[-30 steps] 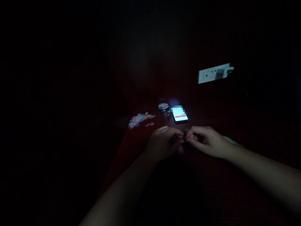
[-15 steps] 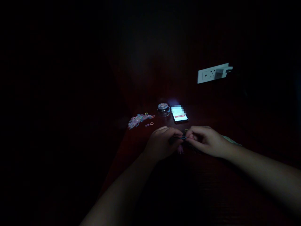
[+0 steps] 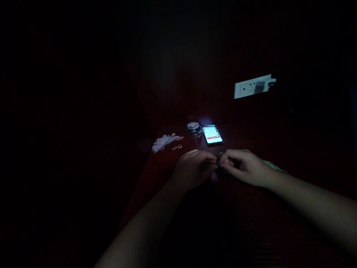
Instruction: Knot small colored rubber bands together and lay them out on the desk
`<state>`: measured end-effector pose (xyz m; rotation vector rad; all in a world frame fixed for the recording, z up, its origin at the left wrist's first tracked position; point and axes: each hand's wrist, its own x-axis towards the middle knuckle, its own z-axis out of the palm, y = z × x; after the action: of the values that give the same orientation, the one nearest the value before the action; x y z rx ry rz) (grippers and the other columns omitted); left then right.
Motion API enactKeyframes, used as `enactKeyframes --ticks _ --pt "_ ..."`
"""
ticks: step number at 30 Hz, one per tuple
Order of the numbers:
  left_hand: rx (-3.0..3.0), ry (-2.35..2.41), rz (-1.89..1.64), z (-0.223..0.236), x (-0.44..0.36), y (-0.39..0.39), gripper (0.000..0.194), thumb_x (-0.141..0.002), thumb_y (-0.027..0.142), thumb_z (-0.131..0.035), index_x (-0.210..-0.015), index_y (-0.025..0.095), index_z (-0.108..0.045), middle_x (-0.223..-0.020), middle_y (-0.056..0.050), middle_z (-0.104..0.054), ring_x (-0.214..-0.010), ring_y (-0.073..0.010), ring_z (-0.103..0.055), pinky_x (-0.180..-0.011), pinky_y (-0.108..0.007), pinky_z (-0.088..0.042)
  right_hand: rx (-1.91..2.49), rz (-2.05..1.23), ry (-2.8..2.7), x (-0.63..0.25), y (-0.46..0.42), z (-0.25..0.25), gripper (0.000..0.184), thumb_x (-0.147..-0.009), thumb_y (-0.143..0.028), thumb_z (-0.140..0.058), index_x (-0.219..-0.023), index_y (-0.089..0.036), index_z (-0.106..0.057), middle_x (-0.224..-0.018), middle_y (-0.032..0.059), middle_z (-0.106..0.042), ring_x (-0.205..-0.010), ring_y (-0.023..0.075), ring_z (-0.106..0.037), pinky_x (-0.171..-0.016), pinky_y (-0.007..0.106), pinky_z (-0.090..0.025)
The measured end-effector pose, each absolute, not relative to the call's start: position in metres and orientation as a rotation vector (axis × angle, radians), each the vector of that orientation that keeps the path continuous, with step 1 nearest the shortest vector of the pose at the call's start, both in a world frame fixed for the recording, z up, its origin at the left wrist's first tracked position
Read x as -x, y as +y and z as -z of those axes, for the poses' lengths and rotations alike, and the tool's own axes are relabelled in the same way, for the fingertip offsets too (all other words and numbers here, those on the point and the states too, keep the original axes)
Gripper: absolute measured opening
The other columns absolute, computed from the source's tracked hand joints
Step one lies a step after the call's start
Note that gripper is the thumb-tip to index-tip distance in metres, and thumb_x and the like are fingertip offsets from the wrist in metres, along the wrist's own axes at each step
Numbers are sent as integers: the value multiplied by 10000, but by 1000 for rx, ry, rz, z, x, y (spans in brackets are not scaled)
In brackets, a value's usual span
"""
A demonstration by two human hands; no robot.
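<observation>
My left hand (image 3: 193,166) and my right hand (image 3: 243,166) face each other over a dark red table, fingertips nearly touching. Each pinches a small blue rubber band (image 3: 218,163), which spans the narrow gap between them. Below the fingers lies a little purple bunch of bands (image 3: 214,176). A yellow band (image 3: 221,154) shows just behind my right fingertips. Off to the left is a loose pile of pastel rubber bands (image 3: 164,143), with a separate orange band (image 3: 180,146) beside it. The dim light hides details between the fingers.
A small lidded clear jar (image 3: 194,130) stands behind my hands, next to a lit phone (image 3: 213,136) lying face up. Beyond my right wrist is a pale green, flat item (image 3: 275,166), partly covered. A wall socket (image 3: 252,87) with a plug is at the upper right.
Both hands stay almost in place, with only slight finger movement at the blue band. The band shows a little less than half a second ago. The view has shifted very slightly.
</observation>
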<state>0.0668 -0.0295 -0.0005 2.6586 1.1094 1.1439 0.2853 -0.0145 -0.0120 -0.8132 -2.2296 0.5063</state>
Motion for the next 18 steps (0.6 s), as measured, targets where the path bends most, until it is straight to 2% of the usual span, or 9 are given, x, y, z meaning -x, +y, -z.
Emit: enactKeyframes --ticks 18 --pt "-2643 1091 -1159 2 -67 -29 141 -812 296 -697 -931 238 -649 -900 23 -723 -833 -150 -651 -769 -305 -506 796 -544 -2217 -284 -16 11 144 -879 -302 -571 -830 -178 -627 -606 -23 -545 -538 100 -475 -512 223 -382"
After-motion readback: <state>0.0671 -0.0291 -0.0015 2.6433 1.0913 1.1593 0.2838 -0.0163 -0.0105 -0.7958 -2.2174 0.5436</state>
